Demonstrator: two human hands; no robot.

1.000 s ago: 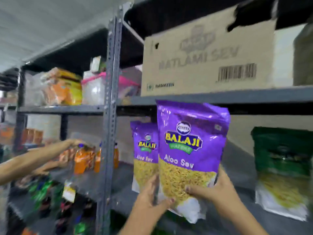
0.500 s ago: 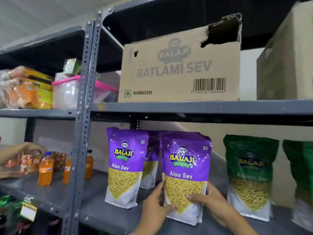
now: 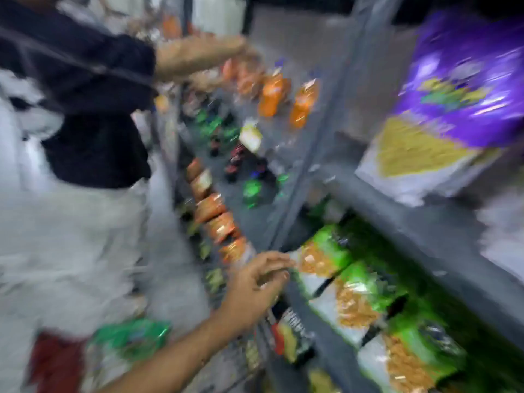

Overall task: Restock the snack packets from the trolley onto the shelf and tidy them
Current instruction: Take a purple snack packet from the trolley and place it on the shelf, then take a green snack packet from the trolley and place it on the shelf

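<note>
My left hand (image 3: pixel 255 282) reaches out over the lower shelf, its fingers (image 3: pixel 279 263) loosely spread and curled, holding nothing. The fingertips sit just at the near corner of a green snack packet (image 3: pixel 323 251), though the blur keeps me from telling whether they actually touch it. My right hand is out of view.

That green packet heads a row of similar green-and-white packets (image 3: pixel 360 304) lying along the lower shelf, running toward the bottom right. Above them runs the grey edge of the upper shelf (image 3: pixel 397 211), and on it stands a purple snack packet (image 3: pixel 450 103), upright, with a yellow window and a white base.

To the left of the grey upright post (image 3: pixel 309 154), a strip of orange sachets (image 3: pixel 218 219) hangs down, and orange bottles (image 3: pixel 286 95) stand on a further shelf. Another person in a dark sleeve (image 3: pixel 93 72) stretches an arm toward those bottles. A green packet (image 3: pixel 133 336) lies low on the left, too smeared to tell what it rests in.
</note>
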